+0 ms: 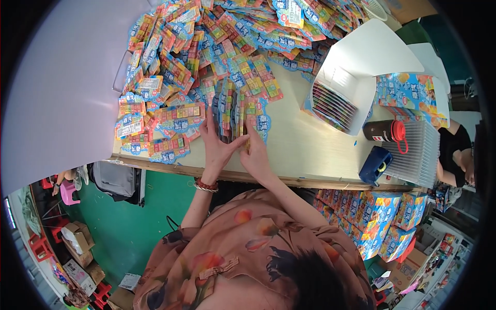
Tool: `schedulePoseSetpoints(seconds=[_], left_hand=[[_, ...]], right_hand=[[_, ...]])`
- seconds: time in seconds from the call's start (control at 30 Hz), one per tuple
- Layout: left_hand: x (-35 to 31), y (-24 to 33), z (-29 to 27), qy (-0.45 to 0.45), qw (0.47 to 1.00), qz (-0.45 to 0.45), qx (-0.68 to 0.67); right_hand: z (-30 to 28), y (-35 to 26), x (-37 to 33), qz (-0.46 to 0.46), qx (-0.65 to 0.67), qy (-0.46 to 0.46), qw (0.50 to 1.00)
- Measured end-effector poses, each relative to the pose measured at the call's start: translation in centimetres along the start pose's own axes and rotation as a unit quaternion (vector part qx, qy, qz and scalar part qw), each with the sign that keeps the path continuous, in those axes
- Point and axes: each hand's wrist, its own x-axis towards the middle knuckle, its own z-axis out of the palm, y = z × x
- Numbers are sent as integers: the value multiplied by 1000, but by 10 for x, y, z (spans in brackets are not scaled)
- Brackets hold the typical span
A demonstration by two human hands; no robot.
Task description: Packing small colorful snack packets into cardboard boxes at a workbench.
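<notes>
Between my two hands stands a small stack of colourful blister packs (pixel 227 111), held on edge above the table near its front. My left hand (pixel 217 144) closes on the stack's left side, a beaded bracelet (pixel 206 186) round its wrist. From the right side my right hand (pixel 254 155) presses against the same stack, and the two thumbs come close together at the bottom. Around and behind the hands spreads a large loose pile of similar packs (pixel 178 67). To the right, an open white carton (pixel 354 54) holds a row of packs standing on edge.
Right of the carton lie printed blue boxes (pixel 405 93). A dark bottle with a red lid (pixel 380 130), a blue tape dispenser (pixel 375 165) and a stack of clear plastic trays (pixel 413 155) stand at the table's right end. Printed cartons (pixel 367 217) are stacked below. Another person (pixel 454 150) is at far right.
</notes>
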Motion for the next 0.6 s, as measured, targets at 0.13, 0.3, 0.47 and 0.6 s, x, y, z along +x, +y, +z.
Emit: schedulePoseSetpoints(seconds=[0.13, 0.3, 0.47, 0.6], left_hand=[[4, -4, 9, 38, 998, -13, -44], [7, -8, 19, 33, 971, -29, -235], [12, -12, 16, 41, 978, -21, -203], [13, -10, 14, 41, 985, -9, -170]], right_hand=[[-18, 31, 8, -129, -187, -24, 974], [-36, 33, 19, 35, 34, -20, 999], [-34, -4, 23, 12, -436, 105, 894], [-30, -2, 44, 72, -453, 38, 888]])
